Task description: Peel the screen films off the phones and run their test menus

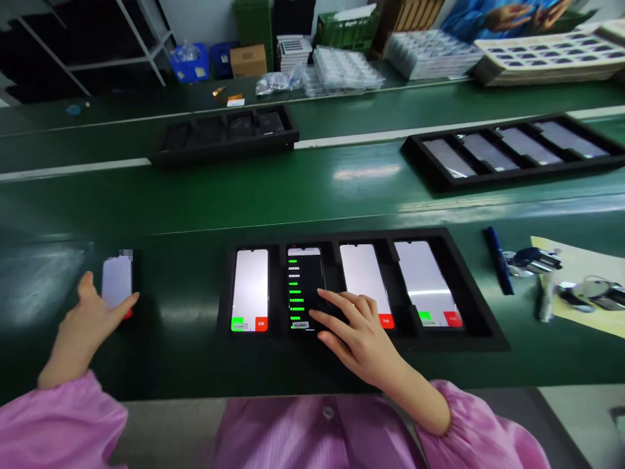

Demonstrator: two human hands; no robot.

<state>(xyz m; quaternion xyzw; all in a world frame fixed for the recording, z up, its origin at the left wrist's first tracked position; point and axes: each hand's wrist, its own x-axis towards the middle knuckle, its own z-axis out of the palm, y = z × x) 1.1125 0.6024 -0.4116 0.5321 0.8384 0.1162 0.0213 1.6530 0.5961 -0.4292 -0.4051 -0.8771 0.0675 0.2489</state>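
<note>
My left hand [92, 322] is at a smartphone [117, 280] at the left, thumb at its right edge and a finger along its left side. That phone has a pale lit screen with a red patch low down. My right hand [361, 329] has its fingers spread, fingertips at the dark screen of a second smartphone [303, 280] showing green and white text lines. This one lies in a black tray [469, 286]. Beside it in the tray are a white-screened phone [250, 286] on the left and two more on the right; my right hand partly covers the nearer.
Right of the tray lie a blue pen [498, 260], metal clip-like pieces [534, 260] and yellow paper [596, 260]. Farther back are a black tray [224, 133] and another with phones [512, 150]. Stacked clear trays [346, 68] stand behind; a co-worker's hands [527, 14] show top right.
</note>
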